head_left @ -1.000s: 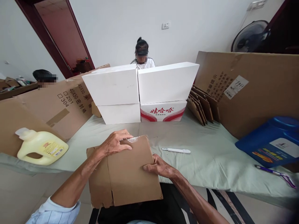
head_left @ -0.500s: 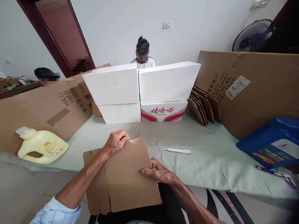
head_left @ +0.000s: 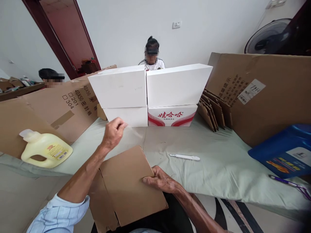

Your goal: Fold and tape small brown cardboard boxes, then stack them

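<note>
A flattened cardboard box (head_left: pixel 131 184) rests tilted over my lap at the table's front edge. My right hand (head_left: pixel 161 179) grips its right edge, thumb on top and fingers underneath. My left hand (head_left: pixel 113 133) is raised above the upper left of the cardboard, thumb and fingers pinched together. A faint, blurred strip of clear tape (head_left: pixel 136 130) trails from its fingertips toward the right. To the right of the cardboard, a white craft knife (head_left: pixel 184 157) lies on the green cloth.
White boxes (head_left: pixel 173 116) are stacked in front of me. Folded cardboard pieces (head_left: pixel 215 110) lean beside a large carton (head_left: pixel 267 84). A yellow jug (head_left: pixel 47 150) lies at left, a blue jug (head_left: pixel 284 152) and purple pen (head_left: pixel 286 182) at right. Another person (head_left: pixel 155 63) sits behind the boxes.
My left hand has lifted up and left, away from the cardboard's top edge, pulling the clear tape off it. The cardboard has tipped slightly; my right hand keeps its grip.
</note>
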### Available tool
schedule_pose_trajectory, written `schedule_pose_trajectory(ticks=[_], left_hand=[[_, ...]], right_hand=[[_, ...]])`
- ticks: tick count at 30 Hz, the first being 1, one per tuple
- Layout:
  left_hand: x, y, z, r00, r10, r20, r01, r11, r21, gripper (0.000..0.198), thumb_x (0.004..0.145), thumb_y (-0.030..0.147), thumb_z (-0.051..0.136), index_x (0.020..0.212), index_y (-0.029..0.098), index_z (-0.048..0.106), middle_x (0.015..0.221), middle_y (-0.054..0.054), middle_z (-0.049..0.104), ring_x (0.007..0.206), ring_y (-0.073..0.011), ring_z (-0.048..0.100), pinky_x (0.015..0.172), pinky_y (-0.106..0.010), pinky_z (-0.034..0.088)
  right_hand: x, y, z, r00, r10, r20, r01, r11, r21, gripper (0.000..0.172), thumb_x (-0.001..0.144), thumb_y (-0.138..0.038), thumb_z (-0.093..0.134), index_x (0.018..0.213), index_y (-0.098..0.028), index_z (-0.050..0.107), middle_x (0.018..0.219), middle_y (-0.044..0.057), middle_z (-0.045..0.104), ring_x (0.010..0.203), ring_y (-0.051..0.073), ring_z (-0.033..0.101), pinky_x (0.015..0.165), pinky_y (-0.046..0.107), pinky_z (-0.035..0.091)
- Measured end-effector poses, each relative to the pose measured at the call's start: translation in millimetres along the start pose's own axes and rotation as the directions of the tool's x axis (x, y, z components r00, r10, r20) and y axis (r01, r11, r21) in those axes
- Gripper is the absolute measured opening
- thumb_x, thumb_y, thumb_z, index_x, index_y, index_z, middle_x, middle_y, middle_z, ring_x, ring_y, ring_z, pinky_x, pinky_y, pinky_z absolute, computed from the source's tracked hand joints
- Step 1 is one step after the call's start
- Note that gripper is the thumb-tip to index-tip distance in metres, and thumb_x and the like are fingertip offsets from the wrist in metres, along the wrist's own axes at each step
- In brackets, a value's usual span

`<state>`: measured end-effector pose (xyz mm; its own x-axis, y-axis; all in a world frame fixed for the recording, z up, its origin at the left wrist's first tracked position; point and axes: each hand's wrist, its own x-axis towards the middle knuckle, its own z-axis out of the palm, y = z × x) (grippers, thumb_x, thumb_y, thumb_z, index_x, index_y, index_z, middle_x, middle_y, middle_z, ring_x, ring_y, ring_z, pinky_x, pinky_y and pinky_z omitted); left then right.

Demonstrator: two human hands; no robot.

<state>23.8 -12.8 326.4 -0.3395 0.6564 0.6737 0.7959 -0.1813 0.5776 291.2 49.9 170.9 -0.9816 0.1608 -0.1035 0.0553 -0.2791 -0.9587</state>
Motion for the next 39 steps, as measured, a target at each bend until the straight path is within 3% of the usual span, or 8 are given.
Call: schedule_pose_trajectory(ticks=[6, 11, 14, 18, 21, 29, 34, 39], left_hand=[[13, -9, -47.0, 0.953, -0.204, -0.224, 0.147, 0.958, -0.247, 0.023, 0.093, 0.041, 0.072, 0.089, 0.02, 0.065, 0.087, -0.004, 0.078, 0.071, -0.0166, 0.076, 0.06, -0.026, 0.062], [-27, -39, -86.0, 0.894, -0.371, -0.252, 0.307, 0.916, -0.258, 0.031, 0.083, 0.041, 0.079, 0.099, 0.022, 0.06, 0.078, 0.001, 0.077, 0.059, -0.0151, 0.071, 0.057, -0.027, 0.061], [-58, -58, -94.0, 0.912, -0.386, -0.141, 0.379, 0.922, -0.075, 0.022, 0.086, 0.039, 0.068, 0.1, 0.023, 0.065, 0.07, 0.005, 0.066, 0.056, -0.0132, 0.062, 0.059, -0.026, 0.057], [-81, -62, -83.2, 0.924, -0.38, 0.043, 0.376, 0.924, 0.067, 0.019, 0.086, 0.036, 0.063, 0.082, 0.022, 0.075, 0.078, 0.0, 0.069, 0.066, -0.0157, 0.061, 0.064, -0.027, 0.055], [-84, -52, -70.4, 0.913, -0.341, 0.222, 0.323, 0.939, 0.115, 0.025, 0.093, 0.035, 0.058, 0.088, 0.023, 0.078, 0.09, -0.003, 0.075, 0.077, -0.0194, 0.065, 0.073, -0.03, 0.056], [-82, -21, -51.2, 0.751, -0.255, 0.61, 0.22, 0.966, 0.134, 0.039, 0.108, 0.032, 0.041, 0.105, 0.023, 0.079, 0.095, -0.004, 0.071, 0.08, -0.019, 0.065, 0.077, -0.031, 0.051], [-90, -19, -40.9, 0.76, -0.266, 0.593, 0.237, 0.963, 0.129, 0.022, 0.101, 0.038, 0.063, 0.096, 0.023, 0.078, 0.088, -0.002, 0.067, 0.079, -0.0184, 0.061, 0.069, -0.029, 0.045], [-94, -21, -28.8, 0.81, -0.286, 0.512, 0.28, 0.956, 0.091, 0.032, 0.1, 0.032, 0.057, 0.071, 0.021, 0.061, 0.075, 0.001, 0.06, 0.07, -0.0152, 0.054, 0.067, -0.029, 0.041]], right_hand=[[-11, 25, -11, 0.998, 0.026, -0.054, -0.025, 0.999, 0.029, 0.059, 0.081, -0.069, 0.089, 0.09, -0.011, 0.081, 0.085, 0.007, 0.076, 0.071, 0.015, 0.069, 0.065, 0.024, 0.052], [-27, 26, -36, 0.982, -0.018, -0.187, 0.037, 0.995, 0.096, 0.055, 0.085, -0.066, 0.087, 0.107, -0.015, 0.084, 0.106, 0.012, 0.083, 0.098, 0.027, 0.079, 0.088, 0.038, 0.062], [-35, 27, -49, 0.97, -0.034, -0.239, 0.053, 0.996, 0.074, 0.052, 0.087, -0.064, 0.086, 0.107, -0.017, 0.084, 0.108, 0.012, 0.083, 0.099, 0.03, 0.079, 0.094, 0.043, 0.063], [-39, 28, -56, 0.969, -0.003, -0.247, 0.016, 0.999, 0.05, 0.049, 0.085, -0.064, 0.088, 0.094, -0.016, 0.083, 0.102, 0.01, 0.082, 0.094, 0.027, 0.076, 0.087, 0.038, 0.062], [-40, 26, -55, 0.979, 0.054, -0.196, -0.046, 0.998, 0.046, 0.052, 0.084, -0.065, 0.088, 0.089, -0.014, 0.08, 0.096, 0.01, 0.079, 0.087, 0.025, 0.073, 0.079, 0.034, 0.06], [-45, 28, -50, 0.976, 0.094, -0.195, -0.082, 0.994, 0.066, 0.055, 0.082, -0.066, 0.089, 0.087, -0.013, 0.078, 0.094, 0.009, 0.076, 0.086, 0.023, 0.071, 0.076, 0.032, 0.057], [-49, 29, -49, 0.969, 0.091, -0.23, -0.082, 0.995, 0.049, 0.057, 0.08, -0.069, 0.09, 0.086, -0.013, 0.078, 0.091, 0.009, 0.076, 0.084, 0.023, 0.07, 0.075, 0.033, 0.059], [-52, 26, -45, 0.977, 0.085, -0.194, -0.083, 0.996, 0.019, 0.058, 0.082, -0.07, 0.087, 0.09, -0.013, 0.08, 0.091, 0.009, 0.076, 0.083, 0.023, 0.07, 0.076, 0.033, 0.059]])
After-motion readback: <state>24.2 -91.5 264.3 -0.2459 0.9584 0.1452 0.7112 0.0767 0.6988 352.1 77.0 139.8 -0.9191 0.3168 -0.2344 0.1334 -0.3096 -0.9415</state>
